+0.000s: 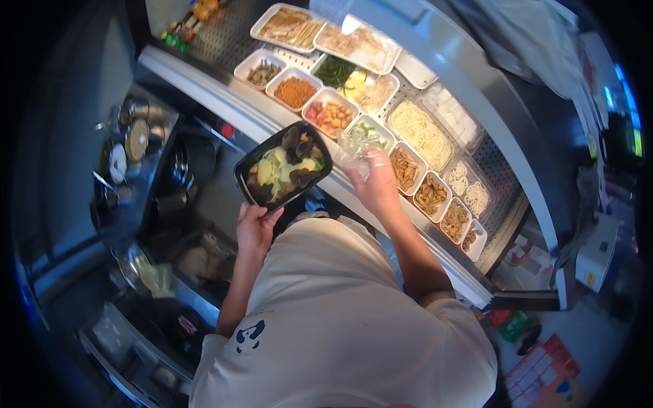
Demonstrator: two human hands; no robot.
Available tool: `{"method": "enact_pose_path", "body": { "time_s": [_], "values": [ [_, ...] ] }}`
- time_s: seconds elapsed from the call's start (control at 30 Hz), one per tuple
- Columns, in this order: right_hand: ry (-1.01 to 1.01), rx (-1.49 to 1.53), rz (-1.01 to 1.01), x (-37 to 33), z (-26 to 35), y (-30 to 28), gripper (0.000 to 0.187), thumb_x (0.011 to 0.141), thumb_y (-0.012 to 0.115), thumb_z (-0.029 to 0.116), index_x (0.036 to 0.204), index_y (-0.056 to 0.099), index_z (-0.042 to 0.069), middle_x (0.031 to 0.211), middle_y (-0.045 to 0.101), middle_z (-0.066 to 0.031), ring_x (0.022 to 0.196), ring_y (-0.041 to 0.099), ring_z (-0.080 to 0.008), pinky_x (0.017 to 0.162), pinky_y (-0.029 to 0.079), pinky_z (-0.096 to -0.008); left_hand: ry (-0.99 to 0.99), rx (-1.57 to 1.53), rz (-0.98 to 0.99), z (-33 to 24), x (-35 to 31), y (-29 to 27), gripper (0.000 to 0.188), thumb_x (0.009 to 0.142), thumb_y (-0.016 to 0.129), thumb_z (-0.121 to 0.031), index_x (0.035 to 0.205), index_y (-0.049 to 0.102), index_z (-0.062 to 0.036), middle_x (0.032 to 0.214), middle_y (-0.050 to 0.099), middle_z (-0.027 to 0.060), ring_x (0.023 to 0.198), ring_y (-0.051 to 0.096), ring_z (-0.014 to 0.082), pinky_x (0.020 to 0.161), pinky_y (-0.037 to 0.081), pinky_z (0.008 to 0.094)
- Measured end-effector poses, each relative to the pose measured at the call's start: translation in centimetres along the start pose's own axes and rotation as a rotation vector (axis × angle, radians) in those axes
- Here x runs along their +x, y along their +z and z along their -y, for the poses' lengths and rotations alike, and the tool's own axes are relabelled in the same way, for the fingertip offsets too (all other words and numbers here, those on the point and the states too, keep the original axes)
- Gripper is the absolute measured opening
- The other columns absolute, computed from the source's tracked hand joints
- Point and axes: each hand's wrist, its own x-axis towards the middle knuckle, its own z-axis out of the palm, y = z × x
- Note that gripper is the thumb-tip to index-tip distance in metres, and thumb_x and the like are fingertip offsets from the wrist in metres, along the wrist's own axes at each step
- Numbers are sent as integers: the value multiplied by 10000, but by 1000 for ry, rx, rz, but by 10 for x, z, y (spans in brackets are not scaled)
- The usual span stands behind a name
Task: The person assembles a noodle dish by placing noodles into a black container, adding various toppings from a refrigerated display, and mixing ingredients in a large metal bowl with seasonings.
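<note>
My left hand (254, 228) grips the near corner of a black rectangular food container (252, 194), tilted in front of the display case. Dark wood-ear-like pieces (300, 175), pale slices and shredded greens lie inside it. My right hand (374, 178) reaches over the case's front edge, its fingers closed around crumpled clear plastic (357, 144). That plastic hangs over a white tray of green vegetables (371, 129), partly covering it; whether it touches the food I cannot tell. Nearby are a tray of mixed red and tan pieces (330, 114) and a tray of brown strips (405, 170).
A metal rail (204, 85) borders the lit case, with a curved cover (469, 61) above. Noodles (420, 132), shredded orange food (294, 91) and several other trays fill it. Metal pots (132, 109) stand at left. Boxes and packets (537, 370) lie at lower right.
</note>
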Motion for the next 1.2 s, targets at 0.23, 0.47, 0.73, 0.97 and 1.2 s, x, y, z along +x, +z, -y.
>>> {"method": "enact_pose_path", "body": {
  "time_s": [0.23,0.47,0.73,0.97,1.2],
  "values": [
    [154,43,190,-6,-32,-10,315,910,753,192,1089,640,-41,1042,669,-252,957,652,-442,822,516,-498,-30,-4,-73,44,-28,-14,472,864,477,81,1297,577,-77,1242,682,98,1047,713,265,844,654,446],
    [-90,-2,159,-1,-60,19,347,933,699,197,1246,670,50,1415,563,-239,1356,459,-486,1166,319,-577,25,-27,-100,65,-33,-35,466,845,495,87,1267,599,-80,1229,690,92,1054,719,278,806,671,461],
    [-259,-139,110,-18,-61,45,506,895,741,263,1381,630,174,1566,457,-123,1466,322,-455,1205,104,-714,70,-80,-167,65,-46,-22,405,844,498,95,1189,630,-70,1143,709,101,972,737,277,790,675,475],
    [-173,-148,58,-26,-67,52,536,892,736,219,1410,600,182,1518,484,-141,1401,392,-435,1213,137,-685,83,-74,-166,60,-40,-19,415,848,498,90,1218,611,-62,1173,704,104,972,737,280,795,676,454],
    [148,-72,-58,67,-119,30,499,926,710,216,1364,572,20,1338,588,-283,1252,557,-435,1221,250,-574,82,-80,-135,55,-33,-9,386,857,497,87,1196,609,-60,1158,709,108,978,738,276,813,661,474]
  ]
}}
